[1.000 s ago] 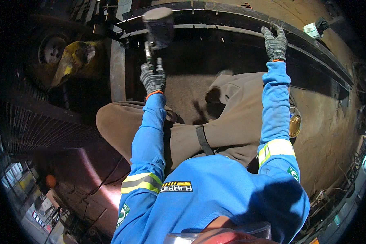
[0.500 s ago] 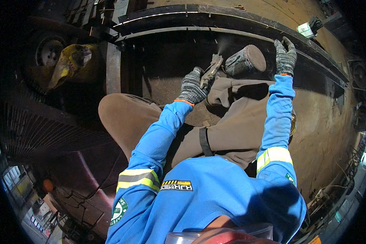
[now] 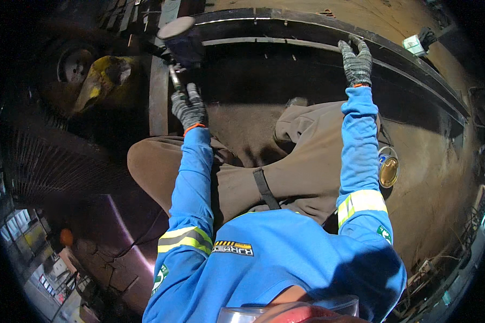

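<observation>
My left hand (image 3: 189, 106), in a grey knit glove, is closed around the handle of a spray gun (image 3: 175, 77). A dark cup with a round, pale end (image 3: 177, 28) is joined to the gun and blurred by motion. The gun is over the left end of a long dark steel beam (image 3: 285, 54), beside an upright steel bar (image 3: 159, 97). My right hand (image 3: 357, 64), gloved alike, is at the beam's edge. Its fingers are curved and apart; whether they touch the steel is unclear.
My bent legs (image 3: 307, 156) are in front of the beam. A gold-topped can (image 3: 388, 171) stands by my right leg. Beyond the beam is a white container (image 3: 413, 46) with dark contents. At left are a yellow, crumpled object (image 3: 102, 78) and a wheel (image 3: 75, 65).
My left hand has swung the spray gun leftward and tipped it differently. A faint mist at its nozzle before is no longer visible. My right hand has shifted left along the beam.
</observation>
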Demonstrator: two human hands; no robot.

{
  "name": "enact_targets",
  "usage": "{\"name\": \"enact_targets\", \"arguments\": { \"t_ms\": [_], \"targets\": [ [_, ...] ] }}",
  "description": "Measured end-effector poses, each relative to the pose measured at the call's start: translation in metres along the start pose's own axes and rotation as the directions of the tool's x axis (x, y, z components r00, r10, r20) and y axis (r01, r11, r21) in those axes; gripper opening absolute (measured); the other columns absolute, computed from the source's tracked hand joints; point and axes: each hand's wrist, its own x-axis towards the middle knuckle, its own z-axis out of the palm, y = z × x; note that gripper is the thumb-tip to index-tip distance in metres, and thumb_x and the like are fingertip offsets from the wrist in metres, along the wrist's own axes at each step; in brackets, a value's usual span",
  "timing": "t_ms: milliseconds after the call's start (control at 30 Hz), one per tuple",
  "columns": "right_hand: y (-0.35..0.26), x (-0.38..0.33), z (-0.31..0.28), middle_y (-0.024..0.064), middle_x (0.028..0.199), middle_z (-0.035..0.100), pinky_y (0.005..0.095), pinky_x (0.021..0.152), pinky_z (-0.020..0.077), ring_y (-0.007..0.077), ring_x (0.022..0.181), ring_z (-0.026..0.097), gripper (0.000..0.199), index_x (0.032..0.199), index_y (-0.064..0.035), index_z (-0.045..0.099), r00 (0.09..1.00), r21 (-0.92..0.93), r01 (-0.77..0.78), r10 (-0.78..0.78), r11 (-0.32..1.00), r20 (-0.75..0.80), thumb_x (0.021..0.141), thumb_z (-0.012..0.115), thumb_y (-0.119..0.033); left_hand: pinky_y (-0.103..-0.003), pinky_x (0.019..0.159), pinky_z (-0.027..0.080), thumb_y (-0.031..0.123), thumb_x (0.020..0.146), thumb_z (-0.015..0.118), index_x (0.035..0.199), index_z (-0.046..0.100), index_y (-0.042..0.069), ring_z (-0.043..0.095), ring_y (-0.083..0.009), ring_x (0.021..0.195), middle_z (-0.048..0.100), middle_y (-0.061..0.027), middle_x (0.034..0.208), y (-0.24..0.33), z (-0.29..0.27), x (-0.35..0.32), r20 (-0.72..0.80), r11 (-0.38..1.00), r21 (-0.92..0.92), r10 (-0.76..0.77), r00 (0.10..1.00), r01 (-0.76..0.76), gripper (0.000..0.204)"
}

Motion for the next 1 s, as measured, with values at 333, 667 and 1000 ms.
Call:
{"name": "enact_targets", "arguments": {
  "t_ms": [333, 667, 1000],
  "targets": [
    [-0.013, -0.001, 0.012, 0.0129, 0.106, 0.063, 0.0306, 0.089, 0.0428, 0.0193, 0.099, 0.058, 0.042, 0.111, -0.0008, 0.059, 0.990, -0.041, 0.058, -0.052, 0.997, 0.130, 0.077, 0.072, -0.020, -0.032, 0.082, 0.043, 0.024, 0.087, 0.057, 0.111, 0.056, -0.001, 0.058, -0.0247, 0.090, 0.062, -0.0138, 0.104, -0.036, -0.027, 0.028, -0.061, 0.944, -0.265, -0.218, 0.974, 0.194, 0.034],
    [-0.014, -0.004, 0.008, 0.0097, 0.100, 0.061, 0.0291, 0.082, 0.0449, 0.0158, 0.089, 0.056, 0.039, 0.109, -0.0006, 0.059, 0.998, 0.028, 0.013, -0.015, 1.000, 0.068, 0.075, 0.073, -0.014, -0.037, 0.063, 0.048, 0.025, 0.075, 0.072, 0.082, 0.056, 0.004, 0.059, -0.0264, 0.065, 0.060, -0.0136, 0.072, 0.000, 0.022, -0.016, 0.183, 0.946, -0.015, 0.321, 0.929, -0.323, 0.027],
    [0.037, 0.014, -0.014, 0.0089, 0.100, 0.059, 0.0258, 0.082, 0.0464, 0.0145, 0.088, 0.056, 0.035, 0.108, 0.0019, 0.056, 0.969, 0.419, -0.100, 0.184, 0.902, -0.164, 0.077, 0.070, -0.006, -0.036, 0.057, 0.048, 0.014, 0.075, 0.065, 0.092, 0.055, 0.003, 0.064, -0.0295, 0.068, 0.063, -0.0166, 0.077, 0.056, 0.033, -0.080, 0.589, 0.886, -0.257, 0.461, 0.663, -0.387, 0.023]
  ]
}}
